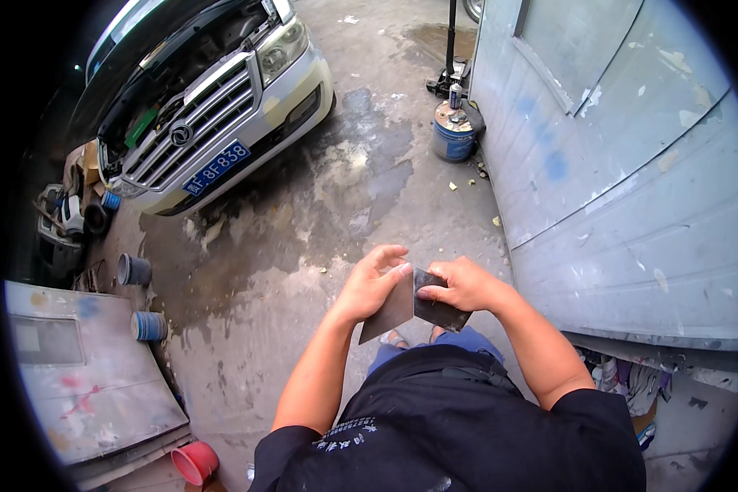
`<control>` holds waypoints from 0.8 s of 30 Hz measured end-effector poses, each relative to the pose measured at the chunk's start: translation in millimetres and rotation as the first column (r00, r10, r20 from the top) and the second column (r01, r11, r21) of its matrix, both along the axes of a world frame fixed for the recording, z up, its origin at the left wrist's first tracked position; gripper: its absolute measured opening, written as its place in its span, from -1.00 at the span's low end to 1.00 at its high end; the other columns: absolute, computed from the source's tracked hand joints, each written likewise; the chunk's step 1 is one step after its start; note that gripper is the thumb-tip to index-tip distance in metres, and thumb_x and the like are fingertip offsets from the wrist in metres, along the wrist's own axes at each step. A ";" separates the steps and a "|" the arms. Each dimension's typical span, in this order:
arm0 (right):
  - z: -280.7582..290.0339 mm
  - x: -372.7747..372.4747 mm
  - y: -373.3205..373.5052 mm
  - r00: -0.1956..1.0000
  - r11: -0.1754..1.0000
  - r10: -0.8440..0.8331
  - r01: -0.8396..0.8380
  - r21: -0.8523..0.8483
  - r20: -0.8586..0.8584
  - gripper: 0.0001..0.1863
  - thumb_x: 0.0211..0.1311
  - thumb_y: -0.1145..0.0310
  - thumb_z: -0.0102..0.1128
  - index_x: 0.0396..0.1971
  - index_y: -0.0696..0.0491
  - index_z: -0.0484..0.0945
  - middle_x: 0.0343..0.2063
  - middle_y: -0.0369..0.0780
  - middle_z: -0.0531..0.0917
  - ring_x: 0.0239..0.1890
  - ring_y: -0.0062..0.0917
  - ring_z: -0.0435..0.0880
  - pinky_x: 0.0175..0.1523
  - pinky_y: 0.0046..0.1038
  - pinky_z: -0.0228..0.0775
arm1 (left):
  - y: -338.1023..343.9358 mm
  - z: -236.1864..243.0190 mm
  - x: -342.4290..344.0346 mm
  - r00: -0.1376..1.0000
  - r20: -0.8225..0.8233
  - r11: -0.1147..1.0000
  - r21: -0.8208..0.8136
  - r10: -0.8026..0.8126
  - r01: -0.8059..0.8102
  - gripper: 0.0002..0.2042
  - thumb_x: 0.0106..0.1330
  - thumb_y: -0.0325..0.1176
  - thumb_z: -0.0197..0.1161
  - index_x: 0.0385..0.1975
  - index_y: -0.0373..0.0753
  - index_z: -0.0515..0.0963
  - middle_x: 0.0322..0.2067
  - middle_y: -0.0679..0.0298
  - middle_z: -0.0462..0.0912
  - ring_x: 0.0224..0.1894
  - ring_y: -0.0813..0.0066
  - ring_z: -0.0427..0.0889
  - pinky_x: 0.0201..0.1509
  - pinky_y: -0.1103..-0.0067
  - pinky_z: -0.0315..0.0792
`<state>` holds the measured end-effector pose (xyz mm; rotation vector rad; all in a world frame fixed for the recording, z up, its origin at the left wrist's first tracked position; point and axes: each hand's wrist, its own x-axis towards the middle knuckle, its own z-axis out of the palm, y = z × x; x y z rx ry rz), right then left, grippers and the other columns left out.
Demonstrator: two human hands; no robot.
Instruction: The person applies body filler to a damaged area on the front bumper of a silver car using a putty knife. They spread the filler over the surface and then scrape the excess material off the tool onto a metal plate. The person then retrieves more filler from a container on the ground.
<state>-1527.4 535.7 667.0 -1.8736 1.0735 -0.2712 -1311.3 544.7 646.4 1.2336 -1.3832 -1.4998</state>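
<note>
The left hand (375,283) pinches a thin grey plate (388,313), thumb on its face and one finger poking out past it. The right hand (461,283) is closed on a dark flat plate (443,313), with its thumb pressed on the front. Both plates are in front of the belly, above the feet (395,338), with their edges close together; I can't tell if they touch. If the left pinch is too loose, the grey plate could slip and fall on the toes. If one plate slides fast along the other, a thin edge could nick the left thumb.
</note>
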 end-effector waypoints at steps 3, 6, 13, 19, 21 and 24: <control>-12.2 2.3 0.6 0.997 0.998 0.060 -0.062 -0.030 -0.042 -0.61 0.14 0.05 0.22 -0.35 0.12 0.52 -0.50 0.04 0.60 -0.40 -0.02 0.59 -0.29 -0.20 0.43 | -4.6 2.2 3.3 0.983 0.141 0.978 0.190 -0.120 0.092 -0.76 0.31 -0.27 0.22 -0.22 -0.34 0.55 -0.36 0.26 0.60 -0.29 0.58 0.53 -0.19 0.58 0.43; -10.1 3.3 0.1 0.992 0.992 0.125 -0.126 -0.022 -0.027 -0.62 0.14 0.05 0.22 -0.33 0.11 0.52 -0.50 0.03 0.60 -0.39 -0.02 0.58 -0.29 -0.18 0.42 | 0.4 6.2 4.7 0.976 0.172 0.981 0.165 -0.130 0.101 -0.81 0.31 -0.29 0.23 -0.37 -0.33 0.55 -0.48 0.38 0.57 -0.41 0.69 0.46 -0.33 0.63 0.40; -2.5 4.6 1.5 0.980 0.984 0.176 -0.175 0.018 -0.096 -0.62 0.15 0.05 0.24 -0.33 0.10 0.55 -0.48 -0.01 0.62 -0.38 -0.07 0.60 -0.28 -0.20 0.42 | 7.3 15.0 8.9 0.977 0.084 0.964 0.200 -0.198 0.178 -0.87 0.31 -0.37 0.22 -0.35 -0.32 0.56 -0.47 0.41 0.58 -0.41 0.73 0.46 -0.35 0.67 0.39; 7.1 7.7 2.5 0.989 0.989 0.149 -0.148 0.028 -0.023 -0.64 0.09 0.10 0.31 -0.45 0.14 0.53 -0.55 0.01 0.58 -0.49 -0.09 0.57 -0.39 -0.26 0.38 | 17.5 0.0 14.7 0.998 -0.062 0.959 0.282 0.006 0.011 -0.84 0.32 -0.34 0.21 -0.35 -0.32 0.56 -0.45 0.38 0.59 -0.40 0.71 0.48 -0.35 0.68 0.39; 6.9 8.7 3.7 0.990 0.990 0.139 -0.139 0.009 -0.017 -0.64 0.09 0.11 0.31 -0.46 0.14 0.53 -0.56 0.00 0.59 -0.50 -0.14 0.59 -0.40 -0.29 0.38 | 18.8 1.0 11.2 0.998 -0.041 0.959 0.281 0.045 -0.032 -0.82 0.32 -0.31 0.22 -0.36 -0.32 0.55 -0.47 0.38 0.59 -0.41 0.74 0.45 -0.37 0.68 0.38; 7.6 7.7 2.5 0.998 0.997 0.066 -0.067 0.024 0.017 -0.66 0.10 0.14 0.33 -0.47 0.14 0.54 -0.57 -0.03 0.60 -0.52 -0.24 0.61 -0.42 -0.34 0.37 | 24.9 9.6 13.0 0.999 0.038 0.969 0.246 0.014 -0.023 -0.77 0.33 -0.25 0.22 -0.34 -0.33 0.56 -0.47 0.39 0.59 -0.42 0.72 0.46 -0.35 0.65 0.40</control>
